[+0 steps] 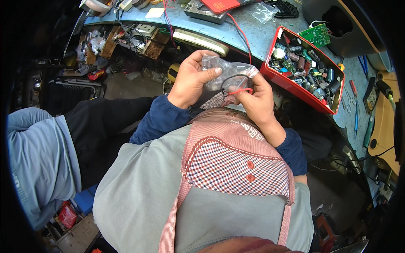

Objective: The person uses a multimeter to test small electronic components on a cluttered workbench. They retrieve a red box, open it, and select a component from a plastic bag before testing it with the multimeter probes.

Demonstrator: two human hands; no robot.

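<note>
Between my hands, above my lap, is a crumpled clear plastic bag [225, 70]. My left hand [196, 77] pinches its left side between thumb and fingers. My right hand [257, 98] grips the right end of the bag together with a red wire [239, 91] and a black wire [232, 76]. Fingers and folds of plastic hide where the wires end, and what the bag contains is hard to tell. Just right of my right hand stands a red tin box [299, 85] filled with capacitors and other electronic components [305, 66].
A blue workbench [253, 41] curves around me. On it lie a green circuit board [314, 35], a red box [218, 4], scissors [349, 104] and screwdrivers [353, 88]. Cluttered wooden compartments [110, 42] sit under the bench. Another person [44, 151] is close on my left.
</note>
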